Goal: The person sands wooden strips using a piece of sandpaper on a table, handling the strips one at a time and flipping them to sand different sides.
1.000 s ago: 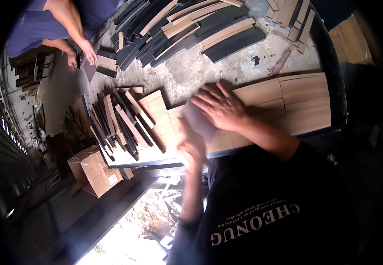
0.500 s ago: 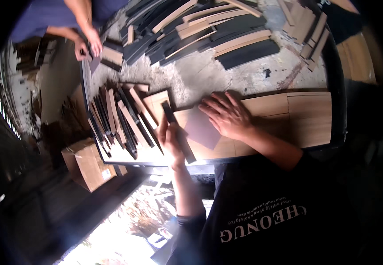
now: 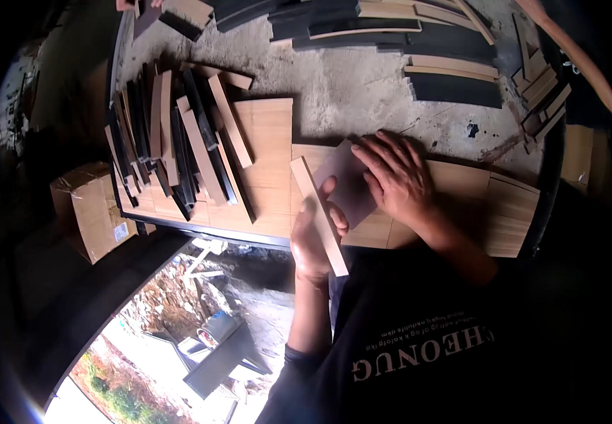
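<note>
My left hand (image 3: 313,237) grips a narrow light wooden strip (image 3: 318,212) that stands on edge and runs from the table toward me. My right hand (image 3: 396,178) lies flat, fingers spread, on a greyish square sheet (image 3: 346,187) which rests on wide light wooden boards (image 3: 461,205) at the table's near edge. The strip touches the sheet's left side.
A pile of dark and light strips (image 3: 179,148) lies left on the round grey table (image 3: 348,85). More dark and light slats (image 3: 419,42) are stacked at the far side. A cardboard box (image 3: 90,208) stands below left. Small offcuts (image 3: 542,85) sit far right.
The view has dropped closer to the table. My left hand now holds the strip on edge against the sheet. The other person's hands have left the top of the view.
</note>
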### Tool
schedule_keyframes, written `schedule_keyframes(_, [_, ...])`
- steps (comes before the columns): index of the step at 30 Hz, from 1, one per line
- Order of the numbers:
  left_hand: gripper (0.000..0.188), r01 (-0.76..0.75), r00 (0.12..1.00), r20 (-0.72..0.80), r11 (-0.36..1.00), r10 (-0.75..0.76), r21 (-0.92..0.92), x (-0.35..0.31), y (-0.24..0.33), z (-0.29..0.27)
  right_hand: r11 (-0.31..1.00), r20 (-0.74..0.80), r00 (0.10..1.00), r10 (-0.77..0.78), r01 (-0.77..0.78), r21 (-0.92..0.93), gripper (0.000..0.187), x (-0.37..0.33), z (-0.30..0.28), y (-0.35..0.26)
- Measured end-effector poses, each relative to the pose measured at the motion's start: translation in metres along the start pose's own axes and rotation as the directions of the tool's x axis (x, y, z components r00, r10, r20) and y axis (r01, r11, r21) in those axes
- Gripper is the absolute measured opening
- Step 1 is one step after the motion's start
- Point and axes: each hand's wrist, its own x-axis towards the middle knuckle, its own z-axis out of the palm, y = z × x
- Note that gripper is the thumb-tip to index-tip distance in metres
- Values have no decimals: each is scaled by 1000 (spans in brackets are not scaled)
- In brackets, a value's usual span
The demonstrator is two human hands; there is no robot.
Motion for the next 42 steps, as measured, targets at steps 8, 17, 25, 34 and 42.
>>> schedule_keyframes(8, [56, 51, 999, 13, 998, -51, 31, 4, 9, -4, 1000, -126, 992, 4, -3, 8, 40, -5, 3, 3])
schedule_keyframes(17, [46, 11, 996, 80, 952, -37, 307, 11, 12, -2, 999, -203, 978, 43, -47, -11, 38, -12, 22, 6])
schedule_keyframes(25, [61, -195, 881, 400, -575, 253, 795, 12, -25, -21, 997, -179, 982, 61, -66, -25, 37, -16, 28, 6])
schedule_keyframes(34, [55, -66, 890, 320, -601, 326, 796, 120, 19, 36, 998, -127, 990, 60, -57, 30, 38, -13, 28, 6])
schedule_keyframes(42, [53, -129, 797, 553, -826, 243, 549, 43, -19, 4, 997, -166, 985, 52, -59, -39, 39, -21, 34, 5])
